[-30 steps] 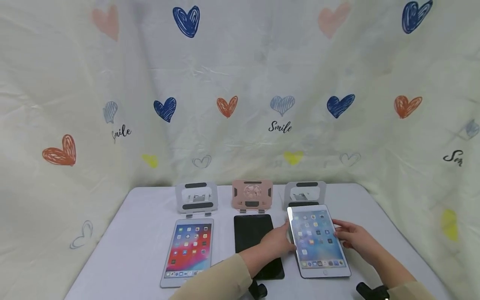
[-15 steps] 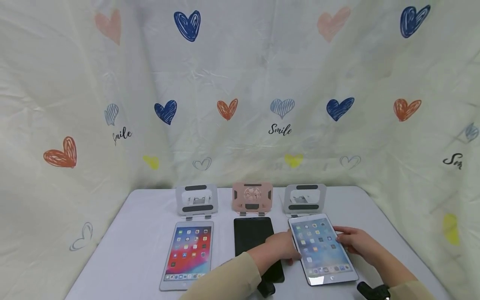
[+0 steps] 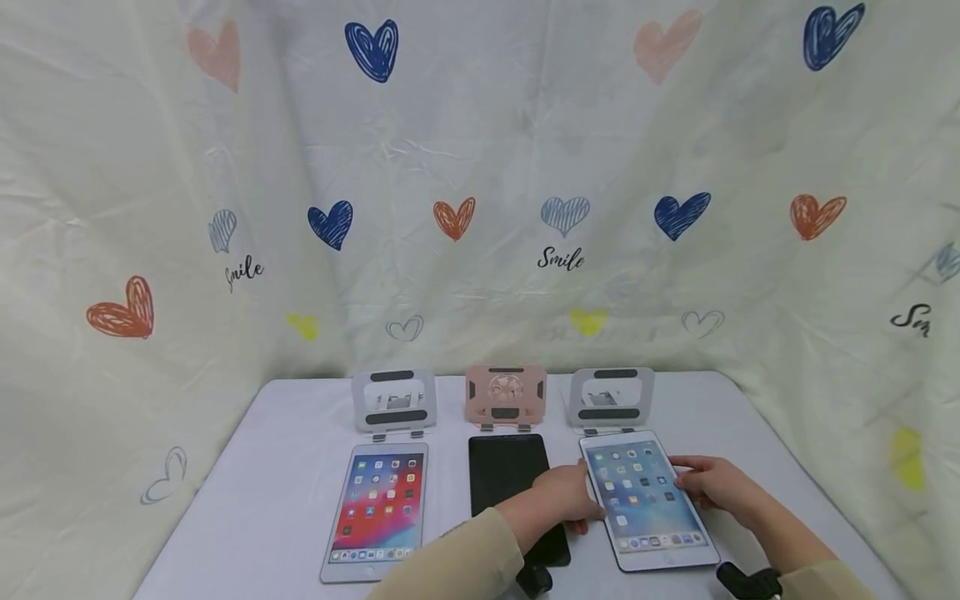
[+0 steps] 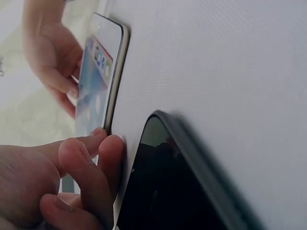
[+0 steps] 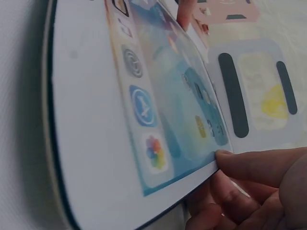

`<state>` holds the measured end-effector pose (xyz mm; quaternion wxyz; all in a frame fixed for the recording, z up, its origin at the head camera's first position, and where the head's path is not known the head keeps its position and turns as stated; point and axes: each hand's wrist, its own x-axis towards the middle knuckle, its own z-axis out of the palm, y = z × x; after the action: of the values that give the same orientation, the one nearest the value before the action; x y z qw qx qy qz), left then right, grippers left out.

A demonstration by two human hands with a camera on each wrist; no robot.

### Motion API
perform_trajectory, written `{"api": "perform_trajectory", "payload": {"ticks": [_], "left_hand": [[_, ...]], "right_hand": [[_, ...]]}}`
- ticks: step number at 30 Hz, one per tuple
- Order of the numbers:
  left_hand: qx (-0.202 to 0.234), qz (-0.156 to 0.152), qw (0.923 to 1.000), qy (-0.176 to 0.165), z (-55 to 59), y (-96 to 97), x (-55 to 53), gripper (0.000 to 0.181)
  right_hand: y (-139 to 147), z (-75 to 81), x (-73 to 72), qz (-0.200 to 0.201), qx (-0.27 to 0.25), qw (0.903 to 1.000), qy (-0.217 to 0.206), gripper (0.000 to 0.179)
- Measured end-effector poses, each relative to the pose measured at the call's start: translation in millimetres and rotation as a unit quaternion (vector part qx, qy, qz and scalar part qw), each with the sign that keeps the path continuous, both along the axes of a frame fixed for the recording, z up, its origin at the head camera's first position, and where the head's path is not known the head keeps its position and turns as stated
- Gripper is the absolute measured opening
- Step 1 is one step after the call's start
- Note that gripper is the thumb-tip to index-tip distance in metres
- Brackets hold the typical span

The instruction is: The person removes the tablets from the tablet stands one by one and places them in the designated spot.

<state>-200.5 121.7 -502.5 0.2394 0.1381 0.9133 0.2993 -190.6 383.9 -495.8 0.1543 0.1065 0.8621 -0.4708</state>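
Observation:
A white tablet [image 3: 651, 500] with a lit screen lies slightly turned at the right, just before the right-hand grey stand. My right hand [image 3: 723, 490] pinches its right edge; in the right wrist view the thumb [image 5: 249, 165] is on the face and curled fingers are below. At the opposite edge my left hand [image 3: 564, 493] holds the tablet, one digit touching its rim in the left wrist view and other fingers curled close to the tabletop. Beneath the left forearm lies a dark tablet [image 3: 506, 467], partly covered. Another white tablet [image 3: 378, 500] with a red-and-blue screen lies further left.
Along the back of the white table [image 3: 247, 500] stand a grey stand [image 3: 362, 400], a pink stand [image 3: 472, 408] and another grey stand [image 3: 647, 400]. Behind them hangs a heart-printed curtain [image 3: 495, 125].
Both hands have brought the white tablet down and toward me, away from the right grey stand, whose lower bar now shows fully. Over the last half second it has barely moved.

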Motion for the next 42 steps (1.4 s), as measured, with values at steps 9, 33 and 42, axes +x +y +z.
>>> {"api": "perform_trajectory", "payload": {"ticks": [9,33,42], "left_hand": [[0.011,0.034,0.9992,-0.016,1.8,-0.8,4.2,0.081],[0.016,0.047,0.9986,-0.018,-1.9,0.6,4.1,0.08],[0.006,0.047,0.9987,-0.021,0.3,-0.4,5.7,0.077]], "right_hand": [[2.1,0.4,-8.2,0.007,0.043,0.9988,-0.02,0.055],[5.6,-8.5,-17.9,0.02,0.104,0.9942,-0.014,0.051],[11.9,-8.3,-14.3,0.027,0.099,0.9946,-0.015,0.052]]}}
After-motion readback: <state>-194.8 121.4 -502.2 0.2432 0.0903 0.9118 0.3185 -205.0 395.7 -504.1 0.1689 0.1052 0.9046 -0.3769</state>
